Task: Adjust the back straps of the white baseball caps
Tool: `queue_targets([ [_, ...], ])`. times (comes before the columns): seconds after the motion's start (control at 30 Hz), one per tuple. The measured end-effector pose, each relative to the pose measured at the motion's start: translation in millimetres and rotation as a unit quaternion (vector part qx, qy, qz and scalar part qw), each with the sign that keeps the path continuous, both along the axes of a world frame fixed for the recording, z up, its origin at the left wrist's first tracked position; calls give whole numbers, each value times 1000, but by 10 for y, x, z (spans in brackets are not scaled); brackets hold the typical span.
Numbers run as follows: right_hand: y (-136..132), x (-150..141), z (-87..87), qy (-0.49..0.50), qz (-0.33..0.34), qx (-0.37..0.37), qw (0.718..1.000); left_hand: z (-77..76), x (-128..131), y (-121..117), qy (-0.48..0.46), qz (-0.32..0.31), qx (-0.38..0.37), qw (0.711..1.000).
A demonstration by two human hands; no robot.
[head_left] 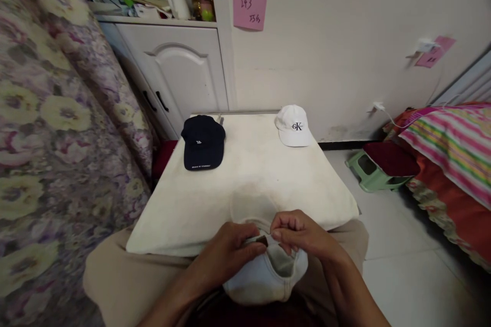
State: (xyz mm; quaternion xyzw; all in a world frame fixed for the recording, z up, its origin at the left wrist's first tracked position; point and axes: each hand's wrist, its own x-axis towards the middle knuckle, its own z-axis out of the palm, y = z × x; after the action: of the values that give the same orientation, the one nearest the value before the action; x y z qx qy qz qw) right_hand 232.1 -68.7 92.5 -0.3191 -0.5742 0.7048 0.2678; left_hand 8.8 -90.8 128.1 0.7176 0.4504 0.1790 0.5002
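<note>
A pale, off-white baseball cap (pixel 255 281) is in my lap at the table's near edge, its back opening turned up toward me and its brim lying on the tabletop. My left hand (pixel 230 251) is closed on the cap's back strap, thumb and fingers pinching it beside a small dark brass-coloured buckle (pixel 262 240). From the other side, my right hand (pixel 301 232) pinches the strap close to that buckle. The fingers partly hide the strap, so whether it passes through the buckle is unclear.
On the cream-covered table (pixel 249 163), a navy cap (pixel 203 138) lies at the far left and a white CK cap (pixel 293 126) at the far right. A white cabinet (pixel 180 66) stands behind. To the right are a green stool (pixel 368 173) and a bed (pixel 452 148); a floral curtain (pixel 57 112) hangs left.
</note>
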Motion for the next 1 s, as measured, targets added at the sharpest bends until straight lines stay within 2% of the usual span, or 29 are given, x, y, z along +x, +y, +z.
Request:
queue_targets([
  [0.17, 13, 177, -40, 17, 4, -14, 1000, -105, -93, 31, -94, 8, -89, 992],
  [0.3, 40, 331, -111, 51, 18, -29, 998, -116, -158, 65, -129, 23, -162, 978],
  [0.53, 101, 361, -267, 133, -69, -50, 987, -63, -226, 122, -158, 36, -192, 968],
  [0.63, 116, 376, -300, 105, -76, -41, 991, -53, -260, 123, -169, 42, -185, 967],
  [0.7, 114, 385, -263, 64, -85, -15, 994, -43, -252, 121, -164, 41, -174, 970],
  [0.83, 68, 276, -17, 0, -112, 49, 993, 57, -118, 134, -105, -12, -129, 986],
  [0.93, 18, 63, 148, 11, -57, 72, 996, 178, 15, 147, -64, -37, -44, 996],
  [1.0, -3, -75, 154, 66, -36, 43, 996, 224, 58, 147, -66, -28, -14, 997],
])
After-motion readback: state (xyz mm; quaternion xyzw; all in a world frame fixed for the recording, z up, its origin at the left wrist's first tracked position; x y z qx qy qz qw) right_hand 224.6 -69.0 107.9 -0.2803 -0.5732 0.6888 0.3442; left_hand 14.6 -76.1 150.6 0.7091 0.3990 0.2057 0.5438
